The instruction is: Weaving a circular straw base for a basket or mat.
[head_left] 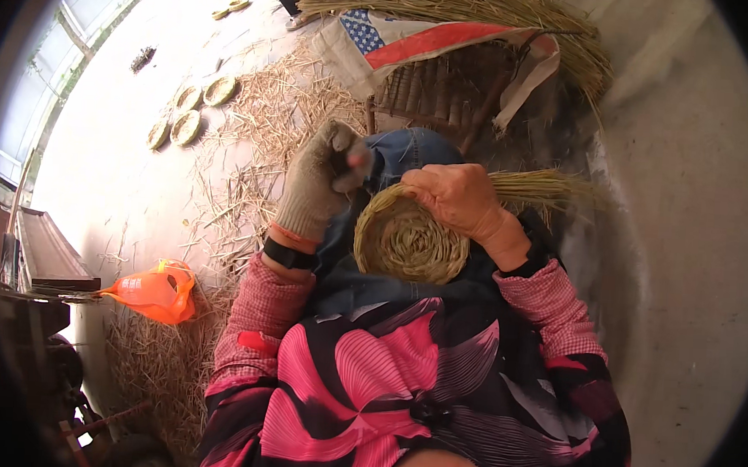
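Mid-frame, a half-woven coiled straw basket (pixel 409 240) rests on the lap. Bare right hand (pixel 454 197) clamps its rim and the loose straw bundle (pixel 539 186) trailing right. Gloved left hand (pixel 324 178) is closed, apparently pinching a strand beside the rim. Step judged: binding a coil; next stitch needs tension held.

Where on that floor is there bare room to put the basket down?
Bare floor lies left of the round mats, and more at far right. Loose straw and the chair crowd the middle.
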Motion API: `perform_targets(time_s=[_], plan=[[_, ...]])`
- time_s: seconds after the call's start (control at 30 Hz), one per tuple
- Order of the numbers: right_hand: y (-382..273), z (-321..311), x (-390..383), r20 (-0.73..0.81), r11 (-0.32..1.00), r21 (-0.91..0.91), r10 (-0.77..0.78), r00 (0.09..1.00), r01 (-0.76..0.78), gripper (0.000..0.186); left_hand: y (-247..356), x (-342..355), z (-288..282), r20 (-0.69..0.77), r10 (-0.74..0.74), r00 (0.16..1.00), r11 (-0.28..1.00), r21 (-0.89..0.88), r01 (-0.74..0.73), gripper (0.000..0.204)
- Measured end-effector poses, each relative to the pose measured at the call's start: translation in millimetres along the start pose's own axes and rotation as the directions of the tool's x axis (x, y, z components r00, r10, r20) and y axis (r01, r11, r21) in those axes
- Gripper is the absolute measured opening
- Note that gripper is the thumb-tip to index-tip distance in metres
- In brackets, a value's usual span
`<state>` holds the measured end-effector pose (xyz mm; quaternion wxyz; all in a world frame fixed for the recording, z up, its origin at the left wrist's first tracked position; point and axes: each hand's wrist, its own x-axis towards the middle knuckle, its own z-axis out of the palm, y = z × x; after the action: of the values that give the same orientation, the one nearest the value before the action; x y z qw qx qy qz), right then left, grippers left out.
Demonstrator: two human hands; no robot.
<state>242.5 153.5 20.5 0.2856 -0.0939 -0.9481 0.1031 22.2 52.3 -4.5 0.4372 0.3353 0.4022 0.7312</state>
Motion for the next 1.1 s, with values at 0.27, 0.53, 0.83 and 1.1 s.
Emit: perform_targets(time_s=[0.27, 0.53, 0.83, 1.1], plan=[[1, 10, -5, 0.039, 1.000, -0.013, 0.026, 0.999, -0.026, 0.016, 14, -35, 14, 0.198, 0.110, 0.974, 0.593, 0.773, -0.224, 0.026], [8, -7, 3, 0.030, 0.980, -0.067, -0.186, 0.982, 0.187, 0.019, 19, -54, 47, 0.312, -0.050, 0.949, 0.022, 0.950, -0.311, 0.022], [-18, 24, -29, -0.032, 0.962, -0.234, 0.135, 0.990, -0.138, 0.017, 7, -72, 42, 0.217, 0.011, 0.976, 0.061, 0.974, -0.218, 0.023], [-11, 22, -28, -0.055, 0.967, -0.151, 0.197, 0.979, -0.203, 0.012, 36, -63, -29, 0.395, 0.313, 0.864, 0.302, 0.821, -0.484, 0.017]])
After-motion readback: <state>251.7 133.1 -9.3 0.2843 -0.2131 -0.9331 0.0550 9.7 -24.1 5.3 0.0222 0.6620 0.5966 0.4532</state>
